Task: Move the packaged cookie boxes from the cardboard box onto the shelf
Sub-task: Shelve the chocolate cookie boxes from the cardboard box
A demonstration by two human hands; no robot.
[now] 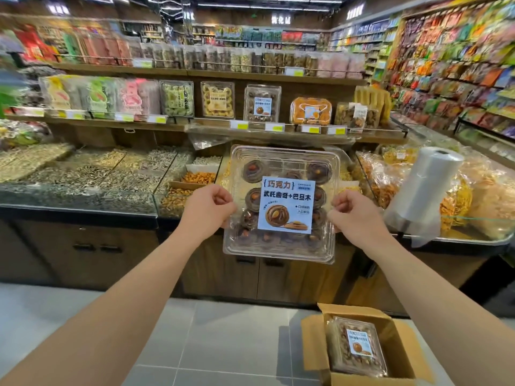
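Held upright above the counter [83, 213], below the shelf [278, 133]: cookie box [281, 204], side edges pinched between curled fingers of left hand [207, 211] and right hand [355, 215]. Below it on the floor, cardboard box [395, 341] holding another pack [358, 346].

Person, head-camera view: two bare forearms, no sleeves in view; left hand [207, 208] and right hand [355, 215] ungloved; no rings, watch or bands seen on wrists or fingers
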